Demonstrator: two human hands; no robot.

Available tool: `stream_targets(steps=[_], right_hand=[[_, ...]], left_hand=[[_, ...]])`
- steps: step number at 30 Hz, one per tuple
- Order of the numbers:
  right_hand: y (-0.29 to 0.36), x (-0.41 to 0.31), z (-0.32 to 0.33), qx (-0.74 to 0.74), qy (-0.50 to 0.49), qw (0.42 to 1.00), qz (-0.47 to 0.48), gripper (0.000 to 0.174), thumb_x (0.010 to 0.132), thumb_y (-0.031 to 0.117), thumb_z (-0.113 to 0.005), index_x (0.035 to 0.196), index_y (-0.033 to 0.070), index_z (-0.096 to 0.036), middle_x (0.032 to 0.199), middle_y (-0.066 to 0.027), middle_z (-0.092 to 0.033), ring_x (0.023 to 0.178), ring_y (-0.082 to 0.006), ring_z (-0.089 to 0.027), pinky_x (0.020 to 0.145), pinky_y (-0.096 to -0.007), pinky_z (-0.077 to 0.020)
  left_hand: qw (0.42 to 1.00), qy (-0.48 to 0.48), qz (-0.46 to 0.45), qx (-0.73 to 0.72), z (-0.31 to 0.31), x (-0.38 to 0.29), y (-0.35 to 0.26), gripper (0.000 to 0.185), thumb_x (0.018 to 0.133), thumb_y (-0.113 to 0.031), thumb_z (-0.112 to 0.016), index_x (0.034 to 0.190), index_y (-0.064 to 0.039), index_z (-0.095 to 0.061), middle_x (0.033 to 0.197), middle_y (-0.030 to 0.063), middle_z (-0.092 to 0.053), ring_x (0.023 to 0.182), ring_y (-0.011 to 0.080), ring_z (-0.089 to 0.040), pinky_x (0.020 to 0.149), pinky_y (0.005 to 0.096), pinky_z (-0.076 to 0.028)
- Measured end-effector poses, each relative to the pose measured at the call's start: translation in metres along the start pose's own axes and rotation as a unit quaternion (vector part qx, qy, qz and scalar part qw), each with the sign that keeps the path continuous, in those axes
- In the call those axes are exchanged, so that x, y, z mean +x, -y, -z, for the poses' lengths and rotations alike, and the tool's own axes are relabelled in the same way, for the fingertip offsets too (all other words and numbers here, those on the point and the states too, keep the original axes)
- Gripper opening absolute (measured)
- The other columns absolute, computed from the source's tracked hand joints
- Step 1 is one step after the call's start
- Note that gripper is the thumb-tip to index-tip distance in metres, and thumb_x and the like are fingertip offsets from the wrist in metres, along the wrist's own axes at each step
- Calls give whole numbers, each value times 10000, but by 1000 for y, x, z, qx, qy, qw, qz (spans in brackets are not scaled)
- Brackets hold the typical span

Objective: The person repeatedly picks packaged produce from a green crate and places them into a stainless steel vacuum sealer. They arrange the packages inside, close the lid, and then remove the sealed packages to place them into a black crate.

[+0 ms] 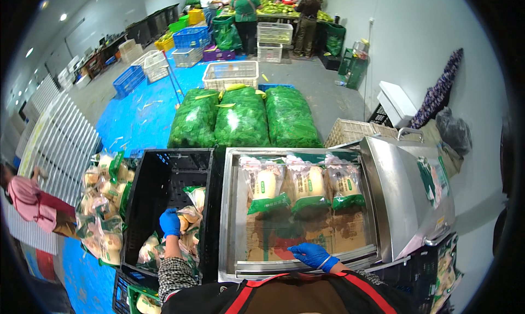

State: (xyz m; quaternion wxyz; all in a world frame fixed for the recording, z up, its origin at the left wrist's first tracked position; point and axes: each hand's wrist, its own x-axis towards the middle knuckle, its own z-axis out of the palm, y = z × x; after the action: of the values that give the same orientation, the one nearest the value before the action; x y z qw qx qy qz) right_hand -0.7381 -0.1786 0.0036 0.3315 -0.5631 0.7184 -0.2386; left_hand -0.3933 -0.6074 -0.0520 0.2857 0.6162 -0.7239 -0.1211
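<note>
My left hand [170, 223], in a blue glove, reaches into a black plastic crate [158, 180]. Its fingertips are beside a clear bag of pale squash [190, 217]; whether they grip the plastic cannot be made out. More bagged squash [149, 248] lies low in that crate. To the right is a steel vacuum-sealing machine [224, 215]. Three clear, green-ended bags of squash, a left one [267, 185], a middle one [310, 183] and a right one [345, 185], lie in a row on wet cardboard [305, 236] in its chamber. Over the chamber's near edge, my gloved right hand [311, 255] appears empty.
The machine's steel lid [406, 199] stands to the right. Several bagged squash [106, 211] are piled left of the crate. Three green mesh sacks [242, 117] stand beyond the machine. A person in pink [35, 199] is at far left; others work at a produce table [279, 15].
</note>
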Motion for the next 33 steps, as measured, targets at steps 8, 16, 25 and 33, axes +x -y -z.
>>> stream_targets(steps=[8,16,25,33], right_hand=[[32,9,-11,364,41,927,-84,358,956,317,-601,1216,77,-656,1112,-56,-702,1005,-169,-658,900,-326,-497],[19,52,-28,861,166,469,-110,344,956,467,-515,1093,156,-572,1008,-86,-654,909,-222,-618,1001,-413,-442],[-64,-49,-14,864,-25,463,-196,610,894,346,-673,1369,29,-456,1278,-147,-588,1143,-264,-587,1027,-395,-453],[-66,-62,-27,843,-13,504,-186,489,898,279,-686,1273,4,-534,1195,-122,-633,1062,-227,-627,951,-353,-500]], left_hand=[[904,162,-70,-389,142,-32,-191,361,713,109,-470,975,49,-710,925,117,-720,785,129,-649,721,252,-520],[868,346,-118,-338,143,-167,-311,381,766,173,-434,1064,105,-662,1073,179,-696,991,222,-662,920,315,-510],[751,597,-28,-281,84,-300,-316,734,768,26,-638,1444,-206,-468,697,-23,-548,710,66,-556,716,231,-456],[783,480,-27,-395,21,-340,-242,482,808,-184,-648,1252,-25,-551,1189,130,-615,1069,265,-602,927,363,-483]])
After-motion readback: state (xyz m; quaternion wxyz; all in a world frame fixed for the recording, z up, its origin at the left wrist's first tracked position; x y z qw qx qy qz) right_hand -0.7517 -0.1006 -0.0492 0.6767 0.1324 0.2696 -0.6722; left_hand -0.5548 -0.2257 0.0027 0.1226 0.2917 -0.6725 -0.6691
